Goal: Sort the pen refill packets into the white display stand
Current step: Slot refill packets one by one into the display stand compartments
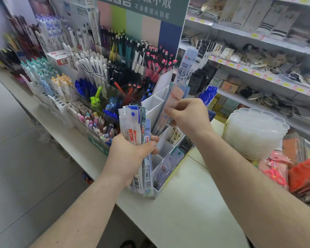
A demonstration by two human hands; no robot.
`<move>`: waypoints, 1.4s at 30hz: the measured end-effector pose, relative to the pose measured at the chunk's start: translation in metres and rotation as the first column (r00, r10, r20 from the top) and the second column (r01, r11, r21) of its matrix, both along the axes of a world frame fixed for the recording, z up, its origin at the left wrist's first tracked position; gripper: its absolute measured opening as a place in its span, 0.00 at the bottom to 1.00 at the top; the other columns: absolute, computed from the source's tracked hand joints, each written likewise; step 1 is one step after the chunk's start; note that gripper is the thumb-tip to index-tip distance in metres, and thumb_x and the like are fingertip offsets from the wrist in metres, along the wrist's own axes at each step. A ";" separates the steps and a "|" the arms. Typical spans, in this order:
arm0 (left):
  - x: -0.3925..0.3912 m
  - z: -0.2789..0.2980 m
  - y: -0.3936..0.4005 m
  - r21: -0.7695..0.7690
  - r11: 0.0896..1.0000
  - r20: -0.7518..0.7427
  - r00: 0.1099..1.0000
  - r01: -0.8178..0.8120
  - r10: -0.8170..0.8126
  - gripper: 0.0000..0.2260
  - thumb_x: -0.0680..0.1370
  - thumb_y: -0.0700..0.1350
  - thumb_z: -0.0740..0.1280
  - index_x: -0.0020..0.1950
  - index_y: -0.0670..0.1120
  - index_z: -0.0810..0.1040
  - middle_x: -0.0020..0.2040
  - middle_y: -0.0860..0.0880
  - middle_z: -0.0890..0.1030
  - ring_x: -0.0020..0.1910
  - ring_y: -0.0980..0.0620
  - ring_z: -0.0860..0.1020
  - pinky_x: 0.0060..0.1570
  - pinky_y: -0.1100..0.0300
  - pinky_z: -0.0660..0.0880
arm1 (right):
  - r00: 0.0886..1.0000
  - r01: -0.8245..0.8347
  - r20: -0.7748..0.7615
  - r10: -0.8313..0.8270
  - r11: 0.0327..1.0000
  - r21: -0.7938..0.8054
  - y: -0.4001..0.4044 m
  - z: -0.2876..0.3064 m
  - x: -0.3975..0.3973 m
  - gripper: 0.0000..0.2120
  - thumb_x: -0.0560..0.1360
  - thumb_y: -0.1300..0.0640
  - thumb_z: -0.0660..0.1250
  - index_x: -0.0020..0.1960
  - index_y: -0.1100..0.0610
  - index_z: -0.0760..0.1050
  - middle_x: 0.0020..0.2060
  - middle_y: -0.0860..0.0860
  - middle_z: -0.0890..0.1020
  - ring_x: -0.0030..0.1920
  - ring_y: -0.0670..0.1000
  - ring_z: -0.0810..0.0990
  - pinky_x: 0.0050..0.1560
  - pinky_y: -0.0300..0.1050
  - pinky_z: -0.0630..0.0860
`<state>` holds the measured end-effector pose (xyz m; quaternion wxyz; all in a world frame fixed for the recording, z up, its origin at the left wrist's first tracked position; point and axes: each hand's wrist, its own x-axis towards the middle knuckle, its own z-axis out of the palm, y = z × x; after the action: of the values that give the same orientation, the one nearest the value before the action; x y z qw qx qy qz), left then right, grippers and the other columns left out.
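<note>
My left hand (131,154), nearest the lens at 6 o'clock, grips a fanned bundle of pen refill packets (138,140) upright, fingers curled round it. The white display stand (151,106) sits on the counter (186,212) at 12 o'clock from that bundle, with a few packets in its near compartments. My right hand (188,117), at 1 o'clock, pinches a single packet (175,99) above the stand's compartments.
</note>
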<state>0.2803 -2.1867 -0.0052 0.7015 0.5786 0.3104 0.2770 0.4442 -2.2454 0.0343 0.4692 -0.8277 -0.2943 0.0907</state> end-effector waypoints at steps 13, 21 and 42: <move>0.011 0.003 -0.008 -0.094 0.993 0.043 0.997 0.073 -0.069 0.07 0.74 0.31 0.71 0.49 0.39 0.82 0.42 0.46 0.86 0.37 0.50 0.84 0.39 0.58 0.80 | 0.988 -0.026 0.145 0.057 0.977 -0.213 0.001 -0.003 0.003 0.12 0.71 0.45 0.76 0.39 0.54 0.84 0.33 0.47 0.84 0.36 0.47 0.82 0.41 0.51 0.82; 0.030 0.004 -0.032 -0.176 0.955 0.068 0.971 0.238 -0.230 0.04 0.74 0.33 0.71 0.46 0.40 0.82 0.37 0.46 0.84 0.36 0.51 0.83 0.42 0.54 0.79 | 0.869 -0.039 -0.475 0.142 0.975 0.220 -0.095 -0.015 -0.024 0.16 0.67 0.46 0.78 0.41 0.58 0.82 0.32 0.53 0.77 0.29 0.49 0.72 0.32 0.44 0.69; 0.078 -0.020 -0.092 -0.267 0.888 -0.029 0.918 0.375 -0.396 0.08 0.74 0.34 0.72 0.51 0.43 0.79 0.34 0.47 0.83 0.40 0.47 0.84 0.44 0.47 0.82 | 0.739 -0.061 -0.673 0.038 0.998 -0.011 -0.153 -0.055 -0.070 0.03 0.74 0.63 0.68 0.45 0.58 0.76 0.35 0.51 0.81 0.29 0.50 0.76 0.27 0.43 0.68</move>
<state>0.3582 -2.2790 -0.0249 0.7978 0.5442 0.2511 0.0657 0.3744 -2.3985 -0.0211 0.5277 -0.7388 -0.1257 0.3999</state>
